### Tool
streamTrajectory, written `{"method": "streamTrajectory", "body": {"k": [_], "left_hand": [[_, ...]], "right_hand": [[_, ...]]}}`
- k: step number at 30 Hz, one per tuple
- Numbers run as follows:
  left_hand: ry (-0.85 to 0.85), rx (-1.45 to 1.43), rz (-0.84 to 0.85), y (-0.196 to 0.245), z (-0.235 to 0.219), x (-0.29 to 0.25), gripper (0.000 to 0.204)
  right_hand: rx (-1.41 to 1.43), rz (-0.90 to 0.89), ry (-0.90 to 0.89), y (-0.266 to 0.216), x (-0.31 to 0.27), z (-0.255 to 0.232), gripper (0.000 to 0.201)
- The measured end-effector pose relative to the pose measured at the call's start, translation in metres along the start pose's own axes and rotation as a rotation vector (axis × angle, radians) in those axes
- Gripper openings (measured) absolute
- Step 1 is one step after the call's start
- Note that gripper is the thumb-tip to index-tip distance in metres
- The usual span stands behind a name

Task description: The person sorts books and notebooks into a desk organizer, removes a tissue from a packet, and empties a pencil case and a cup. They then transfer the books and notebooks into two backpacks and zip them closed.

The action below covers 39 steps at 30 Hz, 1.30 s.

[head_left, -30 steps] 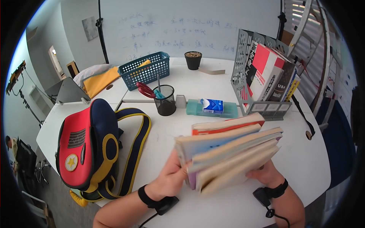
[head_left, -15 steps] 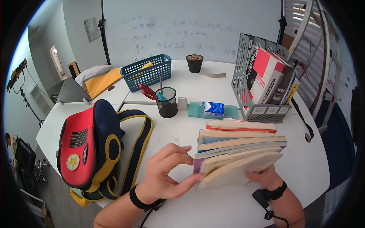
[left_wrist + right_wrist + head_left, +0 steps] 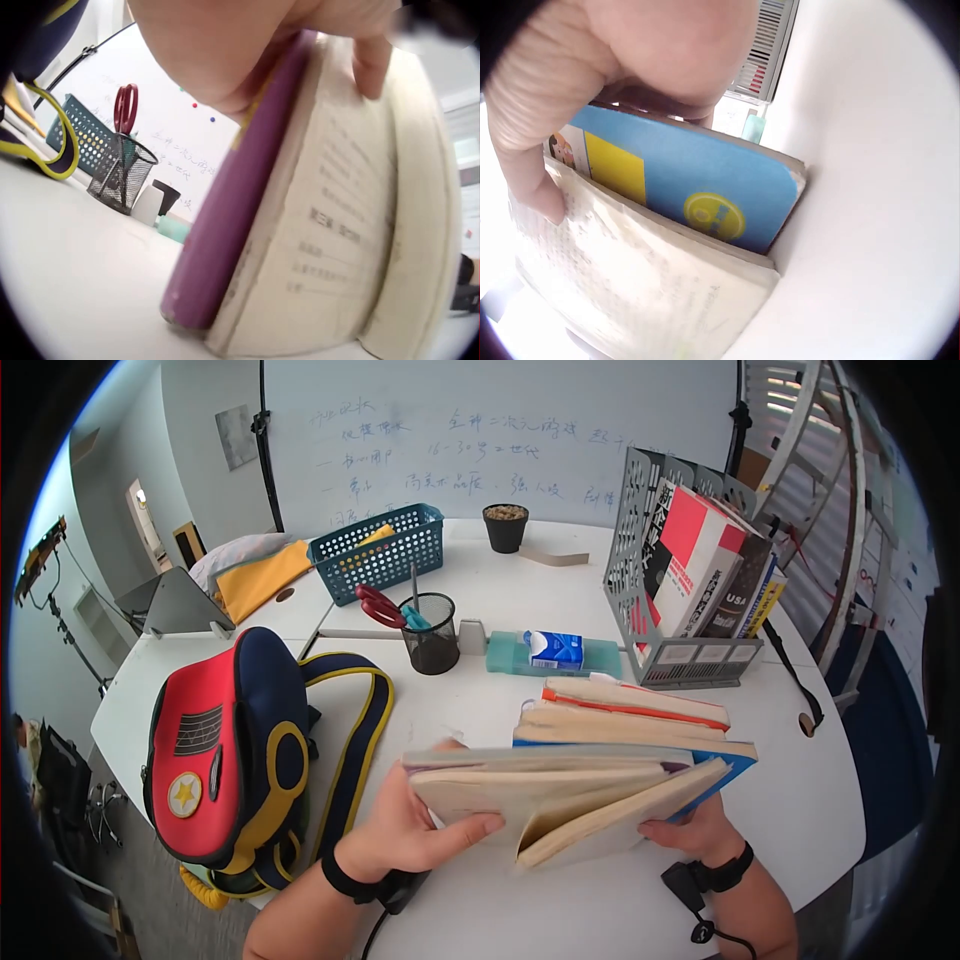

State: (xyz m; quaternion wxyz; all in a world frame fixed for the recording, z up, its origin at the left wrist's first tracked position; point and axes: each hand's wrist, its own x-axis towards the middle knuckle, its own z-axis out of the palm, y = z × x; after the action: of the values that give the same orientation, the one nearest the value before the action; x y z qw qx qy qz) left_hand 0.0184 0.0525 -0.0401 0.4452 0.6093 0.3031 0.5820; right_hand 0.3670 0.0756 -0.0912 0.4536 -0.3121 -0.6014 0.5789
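My left hand (image 3: pixel 405 835) grips the left end of the front books, thumb in front and fingers behind. In the left wrist view these are a purple-covered book (image 3: pixel 232 225) and worn pages standing on edge. On the right, my right hand (image 3: pixel 705 835) holds the other end of the stack. Its thumb lies on a cream, worn book (image 3: pixel 630 255), with a blue-covered book (image 3: pixel 742 172) just behind in the right wrist view. Farther back stand more books, including one with an orange edge (image 3: pixel 640 705). The front books jut left of those behind and fan apart at the right.
A red and navy backpack (image 3: pixel 200 750) sits at the left, its strap (image 3: pixel 365 760) looping toward the books. Behind are a mesh pen cup (image 3: pixel 432 640), a teal case (image 3: pixel 505 653) with a blue packet (image 3: pixel 555 650), a teal basket (image 3: pixel 380 555) and a grey book rack (image 3: pixel 700 670).
My left hand let go of the stack's left end, fingers spread, then gripped the front books again. Those books have shifted left, out of line with the others. The right hand stays at the right end.
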Motion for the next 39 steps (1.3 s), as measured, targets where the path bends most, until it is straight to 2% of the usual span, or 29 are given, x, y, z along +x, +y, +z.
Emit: {"method": "streamTrajectory", "body": {"k": [1,2,3,4,5,6,7,8,9,11,12,14,18,22,24,25,27,28,29,31,33,34,36,37,39], "left_hand": [[-0.196,0.193,-0.019,0.001,-0.007,0.001,0.025],[-0.195,0.257,-0.047,-0.002,-0.012,-0.001,0.023],[-0.196,0.258,-0.045,-0.004,-0.01,-0.004,0.023],[-0.129,0.198,-0.015,-0.007,-0.008,-0.008,0.026],[-0.063,0.135,0.013,-0.009,-0.005,-0.01,0.028],[-0.066,0.133,0.012,-0.008,-0.001,-0.012,0.028],[0.086,0.056,0.042,-0.003,0.004,-0.014,0.032],[0.238,-0.019,0.072,0.0,0.007,-0.014,0.035],[0.275,0.036,0.208,-0.004,-0.001,-0.012,0.046],[0.447,-0.003,0.39,0.0,-0.009,-0.007,0.052],[0.447,-0.002,0.391,0.006,-0.013,-0.002,0.052],[0.714,-0.038,0.556,0.019,-0.022,0.007,0.054],[0.703,0.035,0.542,0.028,-0.043,0.007,0.051],[0.774,0.192,0.61,0.019,-0.052,0.009,0.05],[0.802,0.274,0.632,0.019,-0.056,0.01,0.05],[0.794,0.28,0.577,0.02,-0.054,0.011,0.049],[0.795,0.285,0.524,0.017,-0.044,0.01,0.049],[0.652,0.293,0.428,0.011,-0.031,0.006,0.046],[0.511,0.3,0.329,0.005,-0.018,0.001,0.044],[0.238,0.097,0.08,0.0,0.006,-0.006,0.039],[-0.015,0.019,-0.146,-0.005,0.016,-0.003,0.035],[-0.014,0.025,-0.147,-0.007,0.022,-0.002,0.035],[-0.032,-0.255,-0.299,-0.013,0.031,-0.001,0.035],[-0.035,-0.254,-0.303,-0.017,0.031,-0.002,0.035],[-0.059,-0.286,-0.242,-0.027,0.029,-0.004,0.045]], "right_hand": [[-0.008,0.023,-0.001,0.001,-0.001,-0.002,0.085],[-0.008,0.023,-0.002,0.006,-0.003,-0.008,0.085],[-0.192,-0.029,-0.102,0.01,-0.002,-0.013,0.083],[-0.378,-0.081,-0.201,0.01,-0.001,-0.014,0.082],[-0.38,-0.082,-0.197,0.01,-0.003,-0.014,0.082],[-0.27,-0.034,-0.124,0.007,-0.004,-0.01,0.083],[-0.159,0.013,-0.051,0.0,-0.003,-0.002,0.085],[-0.074,0.017,-0.035,-0.001,-0.003,0.002,0.077],[-0.072,0.018,-0.033,-0.001,-0.003,0.001,0.077],[-0.096,0.002,-0.053,-0.001,-0.001,0.0,0.077],[-0.096,0.002,-0.053,-0.002,0.0,0.001,0.077],[-0.043,-0.005,-0.053,-0.006,0.002,0.003,0.072],[-0.024,-0.017,-0.054,-0.008,0.004,0.002,0.068],[-0.103,0.034,-0.077,-0.003,-0.001,-0.01,0.064],[-0.044,0.047,-0.121,0.006,0.0,-0.013,0.065],[-0.043,0.046,-0.122,0.01,0.001,-0.011,0.065],[0.249,0.203,-0.078,0.015,0.008,-0.007,0.071],[0.157,0.141,-0.194,0.018,0.014,-0.012,0.084],[0.155,0.146,-0.2,0.014,0.013,-0.009,0.084],[0.217,0.065,-0.11,0.003,0.007,0.0,0.097],[0.207,0.093,-0.092,0.026,-0.005,-0.014,0.104],[0.166,0.054,-0.066,0.033,-0.006,-0.016,0.101],[0.081,-0.028,-0.008,0.038,-0.006,-0.016,0.096],[0.084,-0.027,-0.003,0.037,-0.007,-0.015,0.096],[0.111,0.091,0.023,0.031,-0.006,-0.013,0.086]]}}
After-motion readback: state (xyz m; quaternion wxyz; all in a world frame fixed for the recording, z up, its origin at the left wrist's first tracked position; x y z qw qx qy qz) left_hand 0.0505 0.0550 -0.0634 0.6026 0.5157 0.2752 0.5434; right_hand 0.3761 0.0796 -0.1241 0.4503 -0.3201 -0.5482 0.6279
